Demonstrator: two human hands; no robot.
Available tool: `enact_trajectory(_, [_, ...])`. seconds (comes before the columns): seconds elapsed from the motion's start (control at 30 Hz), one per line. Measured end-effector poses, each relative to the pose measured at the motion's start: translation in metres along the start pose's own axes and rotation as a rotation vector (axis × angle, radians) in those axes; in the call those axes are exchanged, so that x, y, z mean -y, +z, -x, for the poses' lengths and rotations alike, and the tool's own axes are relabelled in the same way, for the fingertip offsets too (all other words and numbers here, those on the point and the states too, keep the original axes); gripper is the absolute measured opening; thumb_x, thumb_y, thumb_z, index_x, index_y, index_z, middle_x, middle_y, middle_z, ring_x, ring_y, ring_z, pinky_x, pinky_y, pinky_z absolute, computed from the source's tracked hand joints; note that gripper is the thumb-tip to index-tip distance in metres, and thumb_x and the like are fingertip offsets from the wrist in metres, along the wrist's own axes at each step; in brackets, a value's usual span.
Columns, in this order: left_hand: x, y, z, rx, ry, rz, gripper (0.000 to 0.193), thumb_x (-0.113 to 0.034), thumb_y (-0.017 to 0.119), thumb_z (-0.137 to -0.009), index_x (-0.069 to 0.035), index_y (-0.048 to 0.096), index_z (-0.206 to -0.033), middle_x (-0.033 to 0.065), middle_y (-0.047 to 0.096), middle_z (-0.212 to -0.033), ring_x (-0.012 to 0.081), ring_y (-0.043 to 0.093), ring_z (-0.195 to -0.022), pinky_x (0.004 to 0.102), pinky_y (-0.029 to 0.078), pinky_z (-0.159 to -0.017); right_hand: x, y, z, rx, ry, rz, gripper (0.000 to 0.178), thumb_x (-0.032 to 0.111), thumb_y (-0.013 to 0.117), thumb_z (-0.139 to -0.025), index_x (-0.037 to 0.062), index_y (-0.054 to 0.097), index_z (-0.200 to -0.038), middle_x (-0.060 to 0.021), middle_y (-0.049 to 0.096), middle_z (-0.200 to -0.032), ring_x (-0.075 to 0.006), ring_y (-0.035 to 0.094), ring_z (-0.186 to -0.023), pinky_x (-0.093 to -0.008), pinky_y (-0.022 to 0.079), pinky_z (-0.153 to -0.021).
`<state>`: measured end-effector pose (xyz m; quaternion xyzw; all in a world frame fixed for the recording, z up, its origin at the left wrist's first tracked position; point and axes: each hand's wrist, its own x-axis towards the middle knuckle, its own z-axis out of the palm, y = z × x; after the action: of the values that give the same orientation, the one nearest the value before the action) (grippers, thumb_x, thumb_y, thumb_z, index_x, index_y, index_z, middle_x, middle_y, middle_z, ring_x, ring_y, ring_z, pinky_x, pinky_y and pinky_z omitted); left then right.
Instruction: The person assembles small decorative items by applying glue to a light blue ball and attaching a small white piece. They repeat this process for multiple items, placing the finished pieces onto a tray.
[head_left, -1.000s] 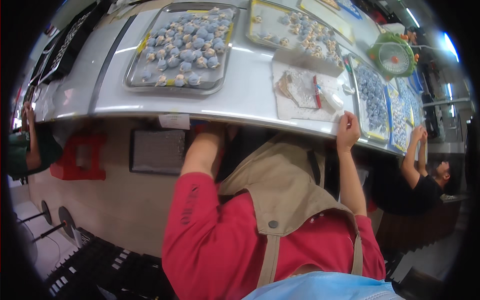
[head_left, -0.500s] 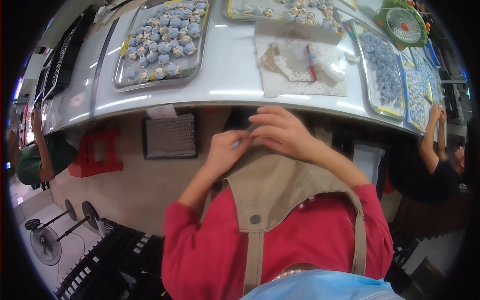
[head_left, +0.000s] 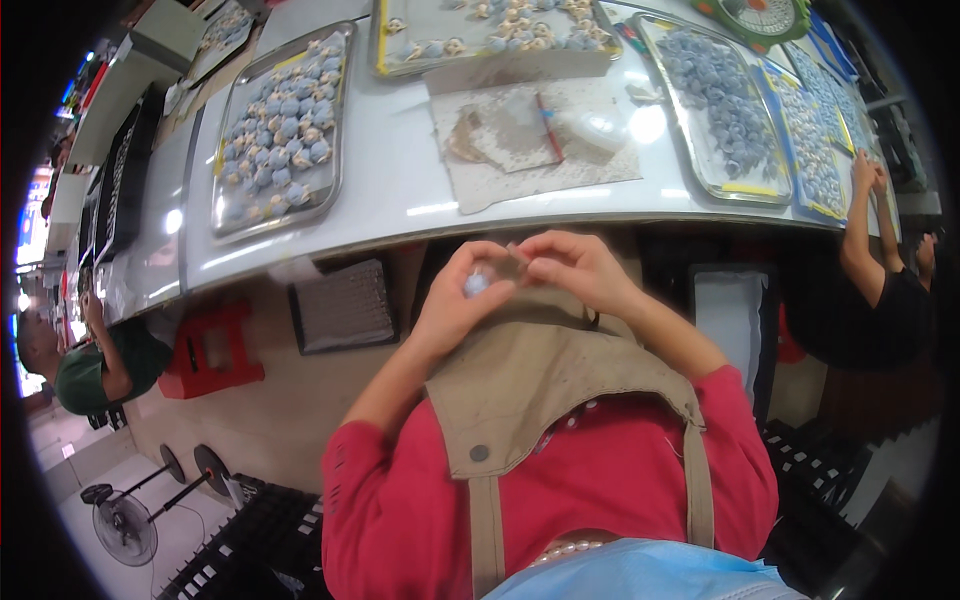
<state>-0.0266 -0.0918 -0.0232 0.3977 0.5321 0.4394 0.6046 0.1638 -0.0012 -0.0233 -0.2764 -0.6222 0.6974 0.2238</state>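
My left hand (head_left: 458,298) is closed around a small pale-blue piece (head_left: 477,284), rounded like the blue-and-cream figurines on the trays. Beside it, my right hand (head_left: 585,270) has thumb and fingers pinched together, and their tips meet the left fingertips over my apron. Something thin and dark seems to lie between the tips, too small and blurred to name. Both hands are held just in front of the table's near edge. Beyond them on the table lies a stained cardboard sheet (head_left: 470,185) with a red pen-like tool (head_left: 550,128) on it.
Metal trays of blue-and-cream figurines stand at the left (head_left: 335,165) and far middle (head_left: 378,50). A tray of blue pieces (head_left: 780,190) stands at the right. A green fan (head_left: 795,25) is behind it. People (head_left: 120,365) work at both sides; a red stool (head_left: 210,350) is lower left.
My right-hand fingers, spread and raised before, have come down into a pinch at the left fingertips. The blue piece shows more now. The whole view has shifted, moving the table items leftward.
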Motion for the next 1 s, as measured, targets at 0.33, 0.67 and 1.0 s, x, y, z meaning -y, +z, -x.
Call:
enact_trajectory(0.33, [-0.002,0.024,-0.011,0.133,-0.095,0.446,0.039,-0.008,0.054,-0.087,-0.007,0.037,-0.122,0.0066,0.054,-0.108,0.0077,0.046,-0.078,0.0195,0.038,-0.070,-0.015,-0.016,0.018,-0.014,0.233,-0.859,0.032,0.025,0.047,-0.094,0.0022,0.049,-0.117,0.0018,0.049,-0.086,-0.0090,0.042,-0.070,-0.0208,0.037,-0.070])
enact_trajectory(0.67, [-0.009,0.028,-0.032,0.158,-0.195,0.590,0.043,-0.008,0.059,-0.086,-0.002,0.041,-0.124,0.0105,0.056,-0.112,0.0108,0.055,-0.082,0.0198,0.046,-0.072,-0.005,-0.024,0.019,-0.079,0.282,-1.045,0.033,0.026,0.050,-0.093,0.0021,0.053,-0.116,0.0004,0.054,-0.091,-0.0087,0.047,-0.078,-0.0245,0.041,-0.077])
enact_trajectory(1.0, [-0.007,0.027,-0.044,0.195,-0.257,0.586,0.045,-0.007,0.056,-0.088,-0.003,0.039,-0.129,0.0118,0.056,-0.113,0.0126,0.058,-0.084,0.0214,0.047,-0.074,-0.009,-0.028,0.022,-0.278,0.201,-0.727,0.014,0.011,0.058,-0.087,0.0050,0.055,-0.099,-0.0019,0.054,-0.091,-0.0086,0.049,-0.081,-0.0232,0.041,-0.077])
